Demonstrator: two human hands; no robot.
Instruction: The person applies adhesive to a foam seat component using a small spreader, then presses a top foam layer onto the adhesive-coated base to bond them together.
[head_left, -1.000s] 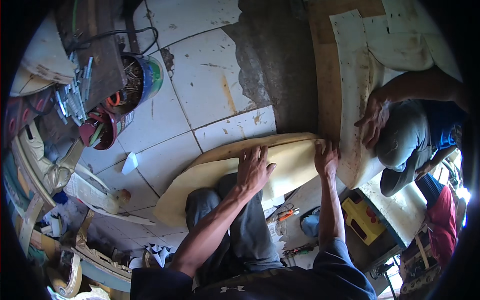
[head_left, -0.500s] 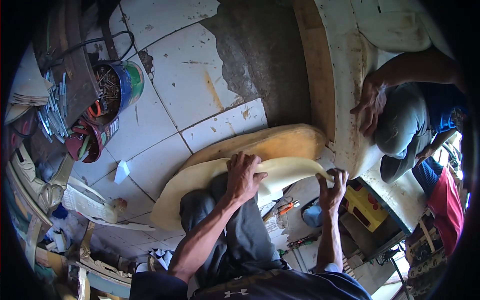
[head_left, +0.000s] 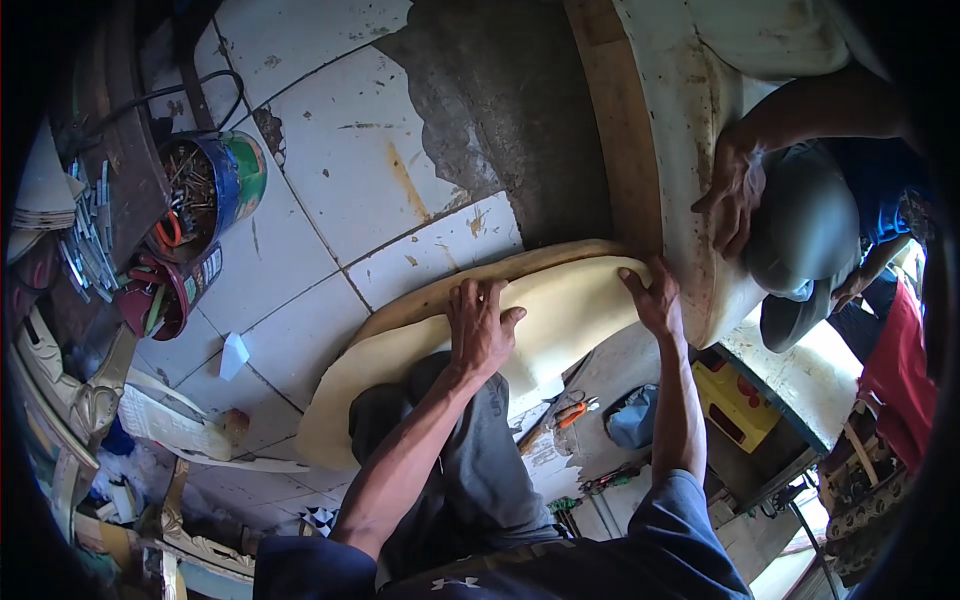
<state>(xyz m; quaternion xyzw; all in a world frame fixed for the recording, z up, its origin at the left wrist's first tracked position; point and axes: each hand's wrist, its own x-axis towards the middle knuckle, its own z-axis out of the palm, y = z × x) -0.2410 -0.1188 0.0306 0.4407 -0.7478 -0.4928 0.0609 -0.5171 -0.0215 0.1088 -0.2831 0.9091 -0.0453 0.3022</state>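
Observation:
A cream foam sheet (head_left: 560,300), long and rounded at its ends, lies across my knees on top of a brown padded board (head_left: 400,312), whose far edge shows past the foam. My left hand (head_left: 480,330) rests on the middle of the foam near its far edge, fingers stretched out and thumb apart. At the right end my right hand (head_left: 656,300) holds the foam's edge, its thumb on the top face and its fingers curled over the end. The undersides of those fingers are hidden.
Buckets of screws (head_left: 205,185) and a maroon container (head_left: 175,300) stand at the left near carved frame pieces (head_left: 95,390). Orange-handled pliers (head_left: 572,413) lie on the floor. Another person's hand (head_left: 735,195) rests near a long pale upholstered piece (head_left: 690,130) at the right.
The foam's right end, lifted and curled before, now lies flat along the board. My right hand has moved forward with it. My left hand's fingers have spread out flatter.

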